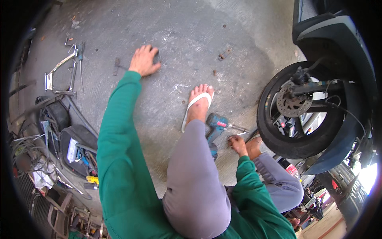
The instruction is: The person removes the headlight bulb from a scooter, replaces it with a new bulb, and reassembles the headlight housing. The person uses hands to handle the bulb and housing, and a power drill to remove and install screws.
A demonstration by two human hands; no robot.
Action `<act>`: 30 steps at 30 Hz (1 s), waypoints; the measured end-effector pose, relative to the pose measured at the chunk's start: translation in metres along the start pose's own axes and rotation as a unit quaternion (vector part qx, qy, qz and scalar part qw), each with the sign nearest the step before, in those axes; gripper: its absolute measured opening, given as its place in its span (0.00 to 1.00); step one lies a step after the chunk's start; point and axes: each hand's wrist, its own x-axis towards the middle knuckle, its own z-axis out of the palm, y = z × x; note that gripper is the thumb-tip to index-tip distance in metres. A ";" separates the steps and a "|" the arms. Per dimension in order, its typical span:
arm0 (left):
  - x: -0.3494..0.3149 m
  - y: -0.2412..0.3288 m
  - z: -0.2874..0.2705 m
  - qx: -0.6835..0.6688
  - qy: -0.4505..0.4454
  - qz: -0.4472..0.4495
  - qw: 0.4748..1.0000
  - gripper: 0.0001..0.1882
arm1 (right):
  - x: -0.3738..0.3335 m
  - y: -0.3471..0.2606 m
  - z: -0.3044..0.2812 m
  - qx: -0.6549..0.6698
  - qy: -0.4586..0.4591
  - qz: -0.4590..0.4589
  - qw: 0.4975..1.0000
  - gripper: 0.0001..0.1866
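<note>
My left hand point(144, 61) is stretched out low over the concrete floor, its fingers bent and apart. A dark object shows beside its fingertips, too hidden to name. Next to that wrist lies a rusty, dark metal piece point(116, 66) with a thin rod running toward the hand. Close to my right foot, my right hand point(238, 145) has its fingertips closed together; a thin, pale sliver shows just above them, and what they hold is unclear. A blue and black cordless drill point(217, 122) with a long socket bit lies between my feet, its tip near the right hand.
A motorcycle front wheel point(274, 135) with a brake disc stands at the right. On the left are a silver metal frame point(60, 65), a screwdriver point(81, 51) and a dark bin of tools point(81, 137). A rusty link point(225, 54) and small bolts lie ahead.
</note>
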 end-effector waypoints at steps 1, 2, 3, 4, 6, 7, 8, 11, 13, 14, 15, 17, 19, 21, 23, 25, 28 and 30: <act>-0.005 0.006 0.005 -0.024 0.001 0.031 0.999 0.24 | 0.000 -0.001 -0.001 0.024 -0.015 -0.008 1.000 0.20; -0.008 0.011 0.010 -0.006 -0.025 0.029 0.999 0.24 | -0.002 -0.001 -0.004 0.051 -0.032 -0.006 0.998 0.20; -0.012 0.014 0.013 0.004 -0.023 0.043 0.999 0.24 | -0.005 -0.002 -0.009 0.078 -0.016 0.018 0.997 0.20; -0.013 0.014 0.015 0.027 -0.050 0.033 0.998 0.23 | -0.005 -0.004 -0.014 0.105 0.000 0.034 0.994 0.21; -0.020 0.009 0.016 -0.013 0.014 0.004 1.000 0.21 | -0.006 -0.003 -0.021 0.145 0.030 0.059 0.987 0.21; -0.024 0.004 0.016 -0.031 0.040 -0.014 0.999 0.20 | -0.007 -0.001 -0.023 0.139 0.030 0.052 0.988 0.21; -0.030 -0.002 0.015 -0.018 0.009 -0.028 0.999 0.19 | -0.006 0.001 -0.023 0.133 0.031 0.047 0.990 0.21; -0.050 -0.019 0.015 0.005 -0.037 -0.038 0.999 0.18 | -0.007 0.013 -0.015 0.142 0.024 0.062 0.988 0.22; -0.061 -0.028 0.017 0.015 -0.059 -0.048 0.997 0.18 | -0.005 0.018 -0.009 0.157 0.011 0.060 0.986 0.22; -0.065 -0.031 0.018 0.012 -0.061 -0.052 0.997 0.19 | -0.006 0.018 -0.006 0.164 -0.002 0.053 0.985 0.22; -0.069 -0.033 0.019 0.007 -0.086 -0.063 0.994 0.19 | -0.006 0.016 -0.004 0.170 -0.017 0.046 0.984 0.22; -0.074 -0.035 0.019 0.003 -0.106 -0.074 0.992 0.19 | -0.008 0.010 -0.003 0.114 -0.009 0.036 0.993 0.22; -0.078 -0.032 0.017 -0.004 -0.092 -0.053 0.994 0.18 | -0.012 0.003 -0.003 0.094 -0.004 0.041 0.995 0.22; -0.075 -0.025 0.014 0.023 -0.080 -0.013 0.996 0.19 | -0.015 0.000 -0.006 0.101 -0.005 0.052 0.993 0.22; -0.069 -0.013 0.008 0.020 -0.067 0.007 0.998 0.20 | -0.018 0.004 -0.009 0.129 -0.001 0.054 0.990 0.21; -0.056 0.009 0.003 -0.001 -0.072 -0.012 0.997 0.21 | -0.018 0.012 -0.011 0.151 0.007 0.062 0.987 0.21; -0.034 0.056 -0.007 -0.067 0.007 0.059 0.996 0.19 | -0.014 0.021 -0.010 0.152 -0.002 0.081 0.985 0.20; -0.019 0.093 -0.014 -0.097 0.042 0.114 0.988 0.18 | -0.009 0.020 -0.008 0.156 -0.018 0.082 0.984 0.19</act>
